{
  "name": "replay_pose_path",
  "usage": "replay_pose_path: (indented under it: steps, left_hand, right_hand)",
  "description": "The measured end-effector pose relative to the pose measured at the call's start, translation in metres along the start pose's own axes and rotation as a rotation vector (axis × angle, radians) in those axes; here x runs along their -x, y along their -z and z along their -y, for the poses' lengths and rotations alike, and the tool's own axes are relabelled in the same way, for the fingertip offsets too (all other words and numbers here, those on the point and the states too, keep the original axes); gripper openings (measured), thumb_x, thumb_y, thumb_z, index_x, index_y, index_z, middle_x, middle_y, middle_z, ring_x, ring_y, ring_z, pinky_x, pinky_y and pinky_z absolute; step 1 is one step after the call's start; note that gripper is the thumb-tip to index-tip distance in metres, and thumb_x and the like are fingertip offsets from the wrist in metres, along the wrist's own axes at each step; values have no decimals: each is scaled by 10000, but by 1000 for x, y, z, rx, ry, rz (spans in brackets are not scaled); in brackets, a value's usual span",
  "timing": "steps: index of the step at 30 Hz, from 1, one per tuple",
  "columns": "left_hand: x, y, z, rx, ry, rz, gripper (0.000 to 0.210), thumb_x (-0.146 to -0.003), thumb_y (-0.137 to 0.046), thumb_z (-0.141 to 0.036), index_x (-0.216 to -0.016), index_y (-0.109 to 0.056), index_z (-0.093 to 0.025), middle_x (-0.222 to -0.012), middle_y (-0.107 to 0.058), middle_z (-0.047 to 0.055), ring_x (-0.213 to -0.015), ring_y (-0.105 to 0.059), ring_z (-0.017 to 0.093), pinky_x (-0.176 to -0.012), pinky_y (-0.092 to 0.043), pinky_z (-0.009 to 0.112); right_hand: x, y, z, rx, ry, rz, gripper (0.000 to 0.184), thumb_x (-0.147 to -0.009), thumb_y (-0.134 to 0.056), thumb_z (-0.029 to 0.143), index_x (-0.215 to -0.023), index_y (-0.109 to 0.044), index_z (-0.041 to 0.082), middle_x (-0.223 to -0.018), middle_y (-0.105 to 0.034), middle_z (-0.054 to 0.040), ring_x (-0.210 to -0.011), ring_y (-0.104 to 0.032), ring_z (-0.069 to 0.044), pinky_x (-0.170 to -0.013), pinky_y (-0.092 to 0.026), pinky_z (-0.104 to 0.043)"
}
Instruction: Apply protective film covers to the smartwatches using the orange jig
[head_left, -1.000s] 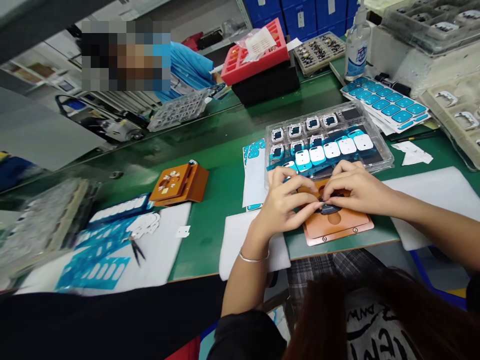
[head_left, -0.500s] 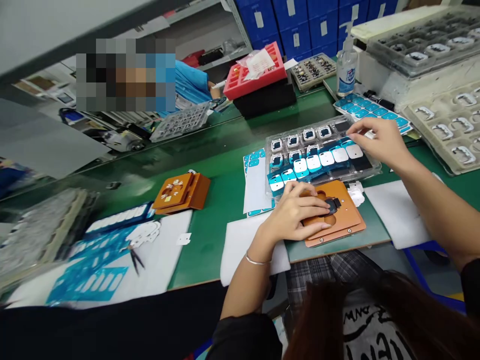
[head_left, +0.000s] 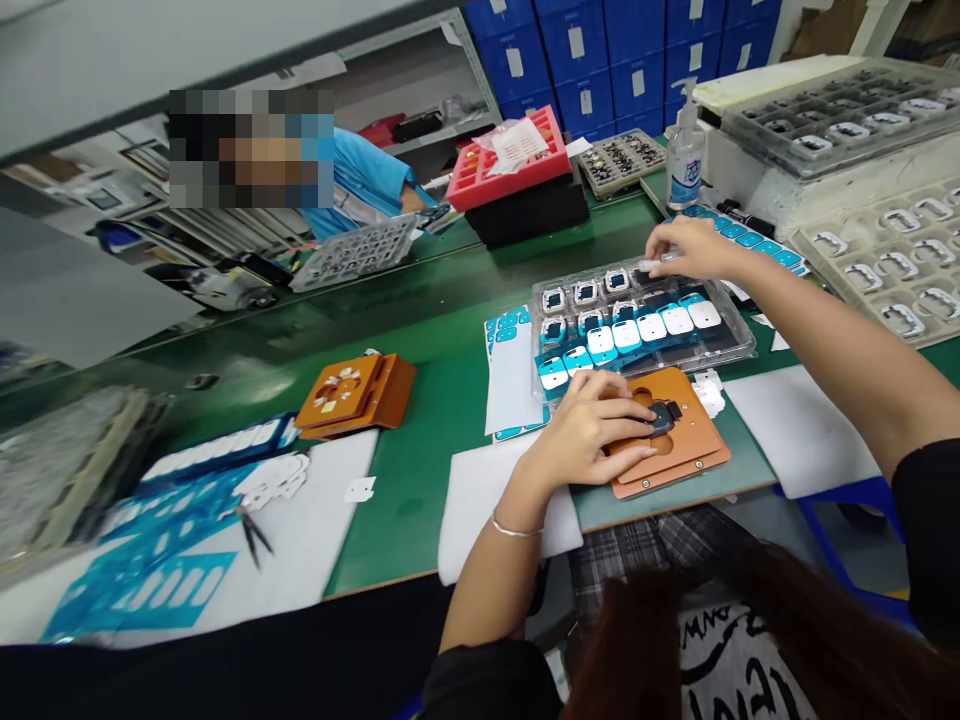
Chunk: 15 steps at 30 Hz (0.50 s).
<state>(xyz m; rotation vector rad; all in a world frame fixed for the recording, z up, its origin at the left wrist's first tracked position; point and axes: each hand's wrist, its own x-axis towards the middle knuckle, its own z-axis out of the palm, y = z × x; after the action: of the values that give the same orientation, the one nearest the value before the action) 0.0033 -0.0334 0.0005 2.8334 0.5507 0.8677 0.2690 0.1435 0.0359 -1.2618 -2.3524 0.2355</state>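
My left hand [head_left: 589,425] lies over an orange fixture [head_left: 694,425] at the table's front edge. Its fingers are stretched out, and the fingertips touch a small dark part [head_left: 661,418] seated in the fixture's recess. Farther off, my right hand [head_left: 694,248] reaches over the upper right of a clear plastic tray [head_left: 739,345]. Thumb and fingers pinch a small white-framed part there, mostly hidden by the hand. More white-framed parts [head_left: 585,292] with dark centres sit in the tray's pockets. A blue film strip with white rounded pieces [head_left: 651,325] lies across the tray.
A second orange fixture [head_left: 352,395] stands to the left, near tweezers [head_left: 255,535] and blue film sheets [head_left: 180,590]. Behind are a red bin [head_left: 510,165] and a sanitizer bottle [head_left: 684,160]. Stacked parts trays [head_left: 900,260] flank the right. A person in blue sits opposite.
My right hand has moved left and away from me, from the film strip's right end to the white-framed part in the tray's back row. My left hand stays on the fixture.
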Motion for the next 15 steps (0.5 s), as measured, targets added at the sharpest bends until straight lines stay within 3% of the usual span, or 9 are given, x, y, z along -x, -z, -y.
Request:
replay_pose_path:
  steps: [2,4,7,10,12,15]
  left_hand:
    - [0,1,0,8,0,-12,143,-900,-651,-342,-908,-750,-238,-971,-791,-24,-1022,-575,231,-881,-401,415]
    - [-1,1,-1,20,5,-12,144,-902,-652,-345,-894,-749,-239,-960,-790,-26,-1011,-572,225,-881,-403,410]
    - [-2,1,-1,25,5,-1,158,-905,-649,-360,-886,-751,-241,-950,-788,-20,-988,-569,221,-868,-400,407]
    - [-2,1,0,29,-21,-11,153,-901,-659,-347,-916,-751,-225,-934,-783,-13,-968,-558,218,-854,-400,401]
    - [-2,2,1,27,-28,-16,147,-902,-660,-333,-930,-750,-220,-931,-781,-11,-964,-552,217,-858,-399,401]
    - [-1,5,1,17,-16,-14,142,-908,-655,-330,-931,-748,-225,-941,-783,-9,-962,-549,219,-859,-392,406]
  right_hand:
    - [14,11,13,-201,-29,-80,289,-889,-647,490,-1005,-680,227,-1042,-699,-95,-995,-624,-278,-865,-476,-457]
    - [35,19,32,-378,-20,-62,330,-933,-576,505,-1071,-681,224,-1071,-700,-85,-964,-642,-240,-828,-507,-410]
    - [67,19,63,-514,122,204,277,-969,-534,457,-1020,-708,248,-1040,-720,-35,-984,-658,-196,-872,-516,-370]
    - [89,4,84,-543,312,469,261,-1002,-498,370,-1006,-717,229,-1023,-736,-26,-961,-670,-167,-878,-525,-352]
    - [98,-5,92,-479,406,454,282,-1022,-454,318,-1009,-716,214,-1083,-739,-40,-974,-661,-174,-891,-519,-373]
    - [109,-9,98,-287,462,225,247,-1005,-481,290,-983,-711,202,-1214,-708,-73,-1058,-629,-222,-941,-491,-436]
